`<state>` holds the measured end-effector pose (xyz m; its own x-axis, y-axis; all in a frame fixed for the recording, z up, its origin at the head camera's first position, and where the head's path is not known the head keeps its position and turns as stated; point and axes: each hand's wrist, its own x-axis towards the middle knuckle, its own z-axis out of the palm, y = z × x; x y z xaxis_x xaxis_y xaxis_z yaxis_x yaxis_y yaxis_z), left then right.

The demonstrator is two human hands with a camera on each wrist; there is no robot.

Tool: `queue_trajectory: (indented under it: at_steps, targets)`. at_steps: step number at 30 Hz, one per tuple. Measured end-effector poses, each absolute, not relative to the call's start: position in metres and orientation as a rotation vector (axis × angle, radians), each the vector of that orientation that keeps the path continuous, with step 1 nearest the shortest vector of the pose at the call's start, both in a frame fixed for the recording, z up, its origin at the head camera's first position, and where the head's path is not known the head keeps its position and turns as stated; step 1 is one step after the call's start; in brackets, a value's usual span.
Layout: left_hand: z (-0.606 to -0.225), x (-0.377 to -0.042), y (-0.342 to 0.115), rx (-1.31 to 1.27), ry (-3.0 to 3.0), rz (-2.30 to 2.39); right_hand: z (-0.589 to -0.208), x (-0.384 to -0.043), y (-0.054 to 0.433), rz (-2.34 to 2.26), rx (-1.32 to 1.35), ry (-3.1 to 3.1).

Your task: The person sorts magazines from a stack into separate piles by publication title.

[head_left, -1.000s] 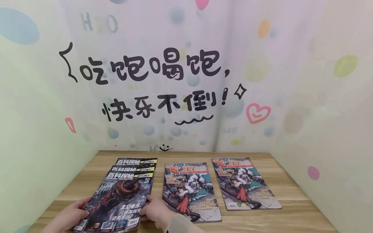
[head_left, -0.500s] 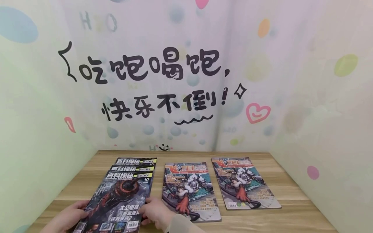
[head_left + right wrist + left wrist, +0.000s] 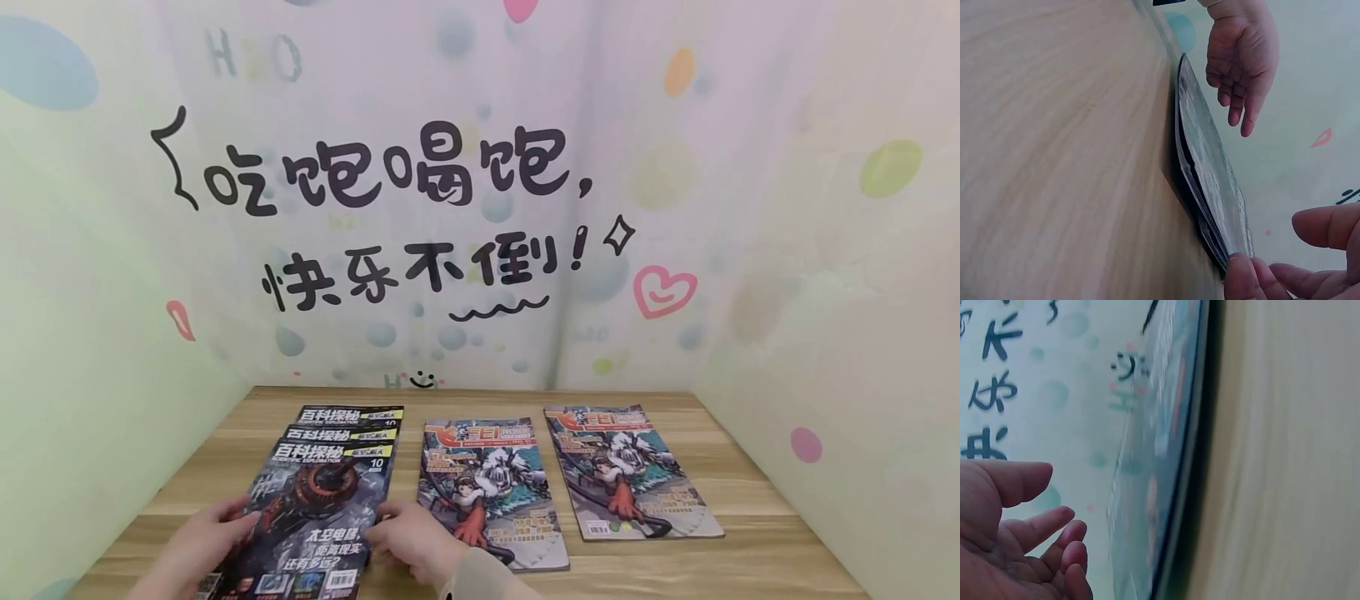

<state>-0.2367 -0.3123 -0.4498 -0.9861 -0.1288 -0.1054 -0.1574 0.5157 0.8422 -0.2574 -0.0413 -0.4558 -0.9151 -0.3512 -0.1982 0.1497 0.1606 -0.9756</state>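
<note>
Three dark "百科探秘" magazines lie overlapped in a stagger at the left of the table; the front magazine (image 3: 315, 500) covers most of the others. My left hand (image 3: 201, 542) hovers over its left edge, and in the left wrist view its relaxed fingers (image 3: 1041, 525) are apart from the cover. At the right edge of the stack is my right hand (image 3: 412, 537). The right wrist view shows its fingertips (image 3: 1241, 275) at the edge of the magazines (image 3: 1210, 169), thumb held away from the cover. Both hands hold nothing.
Two colourful magazines lie to the right: a middle one (image 3: 487, 500) close beside my right hand and a far-right one (image 3: 630, 475). All rest on a wooden table (image 3: 675, 575) enclosed by printed curtains (image 3: 480, 350) at the back and sides.
My left hand has let go of the front magazine's left edge and risen to the right over it. My right hand has shifted slightly rightward, its fingers loosening. The magazines stay nearly in place.
</note>
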Motion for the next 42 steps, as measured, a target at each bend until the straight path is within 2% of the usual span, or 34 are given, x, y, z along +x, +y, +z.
queue_trajectory:
  at_steps: [9, 23, 33, 42]
  targets:
    - [-0.441, -0.24, -0.259, -0.225, 2.765, 1.519, -0.457, -0.268, -0.01, -1.807, -0.313, 2.175]
    - [-0.439, -0.261, -0.16, -0.085, 2.661, 1.616, -0.454, -0.291, 0.062, -1.816, -0.214, 2.187]
    - [-0.451, -0.272, -0.12, 0.043, 2.604, 1.83, -0.464, -0.302, 0.104, -1.819, -0.169, 2.374]
    - [-0.462, -0.276, -0.101, -0.008, 2.567, 1.906, -0.468, -0.306, 0.133, -1.748, -0.032, 2.561]
